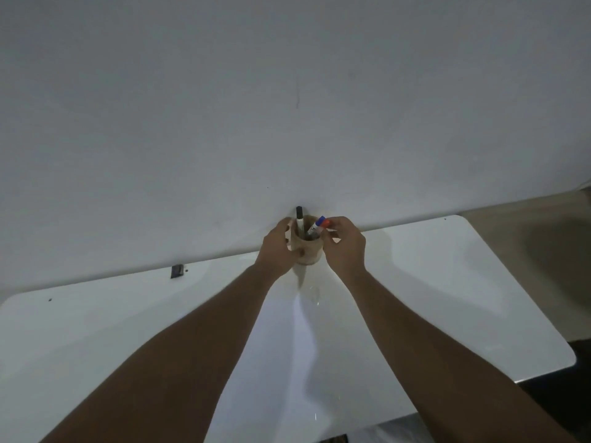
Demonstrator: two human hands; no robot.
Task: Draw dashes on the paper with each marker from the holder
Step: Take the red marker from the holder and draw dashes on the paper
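Observation:
A small tan holder point(309, 251) stands at the far edge of the white table point(447, 282), against the wall. My left hand point(277, 247) is wrapped around the holder's left side. A black-capped marker point(299, 219) stands upright in it. A blue-capped marker point(316, 227) leans to the right in the holder, and an orange-red cap point(326, 222) shows just beside it. My right hand point(343, 243) pinches these caps with its fingertips; which one it grips I cannot tell. No paper is visible.
A small dark clip-like object point(177, 271) sits at the table's back edge to the left. A grey wall point(287, 107) rises right behind the holder. Beige floor point(543, 251) lies past the table's right edge.

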